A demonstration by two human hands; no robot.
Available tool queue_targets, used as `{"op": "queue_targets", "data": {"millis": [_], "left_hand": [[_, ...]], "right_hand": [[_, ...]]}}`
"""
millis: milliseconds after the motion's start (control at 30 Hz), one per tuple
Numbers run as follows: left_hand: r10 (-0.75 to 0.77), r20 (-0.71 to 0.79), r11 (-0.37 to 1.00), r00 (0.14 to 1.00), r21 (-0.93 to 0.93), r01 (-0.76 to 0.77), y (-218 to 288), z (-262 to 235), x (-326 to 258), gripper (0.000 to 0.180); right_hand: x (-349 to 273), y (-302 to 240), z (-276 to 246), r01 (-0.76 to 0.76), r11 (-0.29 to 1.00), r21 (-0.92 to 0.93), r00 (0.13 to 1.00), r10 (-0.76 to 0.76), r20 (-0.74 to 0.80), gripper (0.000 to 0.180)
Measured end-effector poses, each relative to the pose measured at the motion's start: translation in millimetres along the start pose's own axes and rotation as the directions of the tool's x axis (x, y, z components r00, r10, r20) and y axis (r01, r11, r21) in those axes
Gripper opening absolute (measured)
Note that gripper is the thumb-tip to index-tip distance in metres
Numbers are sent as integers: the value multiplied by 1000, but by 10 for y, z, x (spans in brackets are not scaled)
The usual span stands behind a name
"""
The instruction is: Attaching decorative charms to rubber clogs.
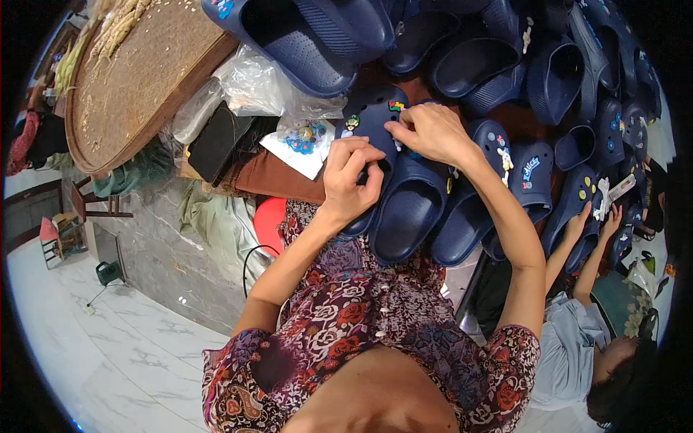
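Note:
A navy clog point(374, 110) lies under both hands, its toe pointing away from me, with small colourful charms on its perforated top. My left hand point(351, 177) is closed at the clog's left side, fingers curled over the edge of its opening. My right hand point(434, 135) bends over the toe from the right, thumb and fingers drawn together beside a small white charm point(398, 145). Whatever its fingertips pinch is hidden. Left of the clog, a white card point(292, 160) carries a little pile of blue and multicoloured charms point(308, 137).
Many navy clogs point(476, 65) crowd the table's far and right side. A clear plastic bag point(263, 83), a black phone-like object point(216, 148) and a round woven tray point(144, 79) stand left. At right, a co-worker's hands point(592, 222) touch another clog.

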State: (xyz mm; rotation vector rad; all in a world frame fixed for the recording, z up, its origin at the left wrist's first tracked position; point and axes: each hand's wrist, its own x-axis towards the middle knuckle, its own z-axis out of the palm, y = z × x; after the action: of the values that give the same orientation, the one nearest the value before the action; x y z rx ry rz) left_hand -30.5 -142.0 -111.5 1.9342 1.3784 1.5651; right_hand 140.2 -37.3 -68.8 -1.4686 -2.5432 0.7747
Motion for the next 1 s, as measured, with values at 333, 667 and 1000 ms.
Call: {"op": "queue_targets", "data": {"millis": [333, 667, 1000], "left_hand": [[5, 6, 1000, 1000, -1, -5, -11, 9, -10, 24], [15, 22, 1000, 1000, -3, -15, -4, -4, 2, 25], [-8, 4, 1000, 1000, 4, 8, 13, -20, 40, 23]], "right_hand": [[184, 129, -166, -17, 995, 95, 973, -5, 230, 41], [194, 134, -252, -86, 962, 261, 948, -2, 319, 40], [-163, 190, -443, 21, 899, 437, 994, -67, 91, 30]]}}
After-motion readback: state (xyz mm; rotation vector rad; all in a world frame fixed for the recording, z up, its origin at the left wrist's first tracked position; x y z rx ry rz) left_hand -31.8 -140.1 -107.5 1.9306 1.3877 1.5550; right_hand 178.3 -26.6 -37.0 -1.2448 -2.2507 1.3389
